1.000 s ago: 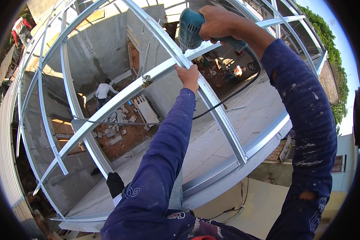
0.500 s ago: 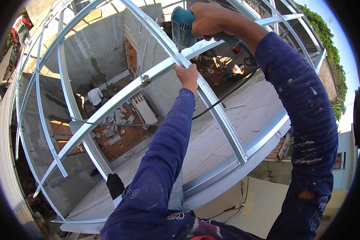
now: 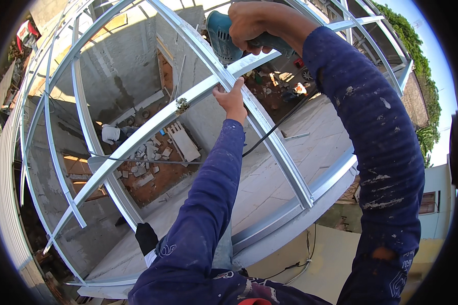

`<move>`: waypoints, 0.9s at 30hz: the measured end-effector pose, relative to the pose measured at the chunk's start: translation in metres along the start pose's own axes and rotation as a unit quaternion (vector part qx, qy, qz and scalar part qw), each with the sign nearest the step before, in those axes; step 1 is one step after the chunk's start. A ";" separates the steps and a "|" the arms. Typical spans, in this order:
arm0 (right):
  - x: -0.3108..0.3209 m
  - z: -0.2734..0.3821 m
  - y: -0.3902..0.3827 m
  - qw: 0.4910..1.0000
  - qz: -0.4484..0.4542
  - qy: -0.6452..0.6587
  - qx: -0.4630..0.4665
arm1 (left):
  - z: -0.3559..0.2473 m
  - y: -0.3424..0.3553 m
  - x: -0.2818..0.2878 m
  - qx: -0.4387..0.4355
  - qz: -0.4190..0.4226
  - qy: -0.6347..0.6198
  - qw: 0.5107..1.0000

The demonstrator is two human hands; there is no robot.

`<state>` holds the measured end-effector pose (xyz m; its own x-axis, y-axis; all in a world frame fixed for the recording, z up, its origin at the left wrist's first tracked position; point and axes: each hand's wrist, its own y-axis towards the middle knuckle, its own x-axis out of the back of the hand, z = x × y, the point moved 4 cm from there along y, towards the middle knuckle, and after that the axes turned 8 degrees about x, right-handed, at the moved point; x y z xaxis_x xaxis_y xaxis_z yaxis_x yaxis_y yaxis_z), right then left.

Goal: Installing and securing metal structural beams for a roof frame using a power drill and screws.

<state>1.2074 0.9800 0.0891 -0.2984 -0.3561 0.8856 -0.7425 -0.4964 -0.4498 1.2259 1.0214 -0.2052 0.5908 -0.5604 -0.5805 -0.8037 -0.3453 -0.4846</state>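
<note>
Shifted left since the earlier frame, the right hand (image 3: 254, 23) stays wrapped tight around the teal electric power drill (image 3: 224, 38), whose nose points down at the crossing of two silver galvanized steel channel bars (image 3: 198, 94). Left hand (image 3: 231, 99) is closed, fingers gripping that crossing from below, just under the drill. Black power cord (image 3: 275, 124) hangs from the drill past the blue sleeve. Far below, a person in a white shirt (image 3: 110, 133) stands on a rubble-strewn floor (image 3: 152, 168).

1 head-worn view looks steeply down along both forearms, close on the steel frame (image 3: 152, 119), courtyard far below
</note>
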 end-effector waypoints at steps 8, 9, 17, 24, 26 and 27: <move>0.011 0.025 -0.001 0.997 0.057 0.009 0.042 | -0.003 0.012 0.014 0.004 0.005 -0.178 0.984; 0.011 0.024 0.000 0.998 0.043 0.005 0.043 | -0.002 0.012 0.013 0.008 0.006 -0.179 0.984; 0.013 0.024 -0.010 1.000 0.004 0.008 -0.006 | -0.012 0.008 0.014 0.044 -0.032 -0.139 0.989; 0.012 0.025 -0.013 0.999 0.022 0.013 0.020 | -0.010 0.009 0.014 0.051 -0.044 -0.135 0.989; 0.012 0.026 -0.012 0.999 0.019 0.020 0.016 | -0.011 0.010 0.014 0.052 -0.048 -0.127 0.989; 0.011 0.026 -0.010 0.999 0.032 0.010 -0.004 | -0.011 0.009 0.013 0.052 -0.049 -0.127 0.989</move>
<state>1.2273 0.9602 0.1005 -0.3576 -0.3717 0.8567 -0.7265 -0.4657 -0.5053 1.2260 1.0026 -0.2100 0.6746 -0.3172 -0.6666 -0.7381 -0.3016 -0.6035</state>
